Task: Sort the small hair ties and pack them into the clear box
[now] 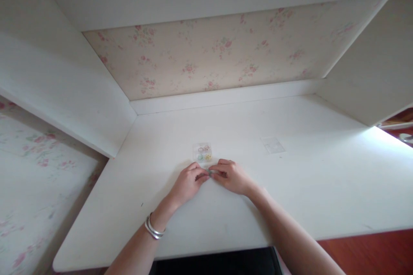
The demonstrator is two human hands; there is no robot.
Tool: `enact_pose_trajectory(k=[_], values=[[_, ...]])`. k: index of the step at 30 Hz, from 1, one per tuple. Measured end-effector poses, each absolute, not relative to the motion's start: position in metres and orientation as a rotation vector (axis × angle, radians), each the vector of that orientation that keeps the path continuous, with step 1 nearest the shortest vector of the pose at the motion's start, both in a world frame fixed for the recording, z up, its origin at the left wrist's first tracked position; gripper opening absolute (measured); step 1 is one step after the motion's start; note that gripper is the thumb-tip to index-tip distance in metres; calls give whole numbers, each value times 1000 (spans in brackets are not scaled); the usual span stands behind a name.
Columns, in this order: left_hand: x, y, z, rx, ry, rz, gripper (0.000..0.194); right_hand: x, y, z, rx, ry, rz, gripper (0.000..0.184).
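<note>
My left hand point(189, 183) and my right hand point(232, 176) meet fingertip to fingertip on the white desk point(290, 189). Both are closed in a pinch on a tiny greenish thing point(210, 173) between them, too small to name. Just beyond the fingers sits a small clear plastic box point(203, 153) with compartments holding small coloured rings, pink, green and yellow. Its clear lid point(272, 145) lies flat on the desk further right. A silver bangle point(152, 228) is on my left wrist.
White shelf walls close in the desk at the left point(64, 81) and right point(364, 77), with floral wallpaper point(209, 56) behind. A dark chair edge point(219, 264) shows below the desk front. Red-brown floor point(371, 253) lies at the lower right.
</note>
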State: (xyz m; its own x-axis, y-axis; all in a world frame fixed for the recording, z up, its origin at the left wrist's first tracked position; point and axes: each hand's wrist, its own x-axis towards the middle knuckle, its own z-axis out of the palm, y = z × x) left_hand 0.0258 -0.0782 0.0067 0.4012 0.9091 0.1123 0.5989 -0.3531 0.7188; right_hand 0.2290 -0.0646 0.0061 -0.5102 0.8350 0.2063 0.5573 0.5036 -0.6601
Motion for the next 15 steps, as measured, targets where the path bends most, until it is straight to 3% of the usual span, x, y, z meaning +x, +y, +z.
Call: enact_pose_trajectory(k=[15], values=[[24, -78, 8, 2123, 1311, 678, 16, 228, -63, 4, -1158, -2376, 608, 22]])
